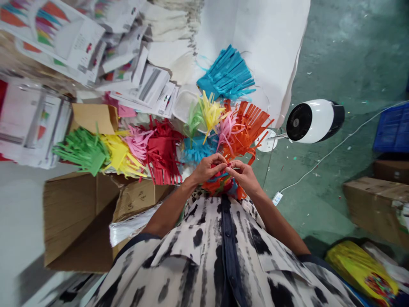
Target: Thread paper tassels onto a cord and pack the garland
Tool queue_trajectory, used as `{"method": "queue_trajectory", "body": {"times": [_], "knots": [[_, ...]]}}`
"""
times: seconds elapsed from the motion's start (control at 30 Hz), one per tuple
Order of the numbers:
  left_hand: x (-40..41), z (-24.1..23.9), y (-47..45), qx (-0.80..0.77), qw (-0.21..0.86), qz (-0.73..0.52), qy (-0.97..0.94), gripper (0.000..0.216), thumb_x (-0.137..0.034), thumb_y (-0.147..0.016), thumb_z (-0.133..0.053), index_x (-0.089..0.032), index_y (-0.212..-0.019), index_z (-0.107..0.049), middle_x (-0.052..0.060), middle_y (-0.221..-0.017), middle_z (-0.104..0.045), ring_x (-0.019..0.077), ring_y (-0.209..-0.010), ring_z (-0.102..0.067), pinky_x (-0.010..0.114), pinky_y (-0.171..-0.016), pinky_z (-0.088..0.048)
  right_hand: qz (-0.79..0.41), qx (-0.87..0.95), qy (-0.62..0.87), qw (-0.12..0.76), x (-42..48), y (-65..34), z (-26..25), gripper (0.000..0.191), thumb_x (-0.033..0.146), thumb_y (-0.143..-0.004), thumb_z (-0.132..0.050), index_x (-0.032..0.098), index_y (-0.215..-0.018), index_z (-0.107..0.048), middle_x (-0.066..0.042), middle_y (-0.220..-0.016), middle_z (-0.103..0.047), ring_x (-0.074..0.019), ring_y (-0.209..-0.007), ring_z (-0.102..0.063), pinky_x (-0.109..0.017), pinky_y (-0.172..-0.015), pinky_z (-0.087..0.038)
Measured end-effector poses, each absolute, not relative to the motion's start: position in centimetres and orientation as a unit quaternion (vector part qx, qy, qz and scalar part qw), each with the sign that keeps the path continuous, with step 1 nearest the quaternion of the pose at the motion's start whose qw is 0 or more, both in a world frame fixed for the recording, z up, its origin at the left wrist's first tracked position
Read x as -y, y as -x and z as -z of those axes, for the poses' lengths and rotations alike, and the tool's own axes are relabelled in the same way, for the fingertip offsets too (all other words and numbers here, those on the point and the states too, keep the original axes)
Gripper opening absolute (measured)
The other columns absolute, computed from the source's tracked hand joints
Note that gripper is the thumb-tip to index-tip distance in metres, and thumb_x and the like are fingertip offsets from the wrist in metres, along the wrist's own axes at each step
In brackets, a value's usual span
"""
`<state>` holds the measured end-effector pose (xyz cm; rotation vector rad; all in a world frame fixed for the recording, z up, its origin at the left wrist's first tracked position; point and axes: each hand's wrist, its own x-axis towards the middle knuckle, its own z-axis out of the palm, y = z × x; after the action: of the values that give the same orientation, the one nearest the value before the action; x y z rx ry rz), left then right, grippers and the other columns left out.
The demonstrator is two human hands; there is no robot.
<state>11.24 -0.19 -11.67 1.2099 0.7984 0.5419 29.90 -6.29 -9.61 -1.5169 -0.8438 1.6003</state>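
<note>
My left hand and my right hand meet in front of my shirt, fingertips pinched together. Between them is a small bit of red tissue paper; its exact shape is too small to tell. Just below my hands, orange, red and blue fringed paper rests against my lap. Right beyond my fingers lie blue tissue fringe, an orange tissue tassel and a pink tassel. A yellow tassel and a light green one sit by a white plastic tray.
Red, yellow and green fringes line the table's near edge. Printed packages pile up at the left. A larger blue fringe lies farther back. An open cardboard box stands lower left, a white-and-black fan at right.
</note>
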Motion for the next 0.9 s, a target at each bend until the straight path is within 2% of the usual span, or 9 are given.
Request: {"method": "queue_trajectory", "body": {"times": [0.27,0.47,0.53,0.67,0.77,0.9], "knots": [[0.6,11.8,-11.5,-0.399,0.671,-0.243,-0.575,0.037,-0.053,-0.099,-0.064,-0.018,-0.088,-0.061,-0.001,-0.072,-0.066,0.0113,-0.062,-0.059,0.024,-0.061,-0.046,-0.636,0.318,0.595,0.375,6.5,-29.9,10.0,0.044,0.062,-0.076,-0.083,0.021,-0.079,-0.069,-0.004,-0.092,-0.065,-0.0187,-0.082,-0.061,-0.031,-0.070,-0.053],[0.7,11.5,-11.3,-0.413,0.654,-0.241,-0.586,0.042,-0.055,-0.107,-0.044,-0.020,-0.124,-0.059,-0.002,-0.075,-0.066,0.0104,-0.057,-0.051,0.025,-0.058,-0.040,-0.629,0.322,0.597,0.379,6.6,-29.9,10.1,0.043,0.061,-0.078,-0.082,0.021,-0.080,-0.069,-0.003,-0.090,-0.064,-0.0177,-0.081,-0.059,-0.030,-0.071,-0.053],[0.7,11.2,-11.1,-0.410,0.660,-0.233,-0.585,0.043,-0.055,-0.107,-0.043,-0.020,-0.127,-0.057,-0.002,-0.077,-0.066,0.0109,-0.058,-0.052,0.025,-0.059,-0.040,-0.630,0.321,0.596,0.380,6.6,-29.8,10.1,0.042,0.061,-0.078,-0.082,0.021,-0.079,-0.069,-0.003,-0.090,-0.064,-0.0177,-0.081,-0.059,-0.029,-0.071,-0.053],[0.9,10.6,-11.1,-0.415,0.648,-0.219,-0.600,0.037,-0.053,-0.105,-0.049,-0.019,-0.114,-0.060,-0.004,-0.071,-0.060,0.0112,-0.059,-0.051,0.025,-0.061,-0.041,-0.627,0.334,0.595,0.375,6.6,-29.8,10.2,0.041,0.061,-0.080,-0.081,0.021,-0.079,-0.070,-0.004,-0.090,-0.065,-0.0184,-0.084,-0.060,-0.028,-0.072,-0.052],[0.9,10.7,-11.3,-0.426,0.618,-0.220,-0.623,0.030,-0.049,-0.104,-0.052,-0.020,-0.102,-0.059,-0.002,-0.077,-0.063,0.0114,-0.063,-0.055,0.025,-0.064,-0.043,-0.621,0.344,0.597,0.374,6.7,-29.8,10.2,0.040,0.060,-0.081,-0.080,0.021,-0.079,-0.070,-0.004,-0.089,-0.065,-0.0179,-0.084,-0.059,-0.027,-0.070,-0.050],[1.2,10.9,-11.5,-0.434,0.582,-0.220,-0.652,0.028,-0.047,-0.104,-0.051,-0.021,-0.098,-0.057,-0.002,-0.074,-0.062,0.0127,-0.064,-0.057,0.026,-0.064,-0.041,-0.624,0.337,0.599,0.372,6.7,-29.7,9.7,0.039,0.058,-0.081,-0.080,0.021,-0.080,-0.069,-0.003,-0.090,-0.064,-0.0163,-0.080,-0.057,-0.026,-0.067,-0.048]]}}
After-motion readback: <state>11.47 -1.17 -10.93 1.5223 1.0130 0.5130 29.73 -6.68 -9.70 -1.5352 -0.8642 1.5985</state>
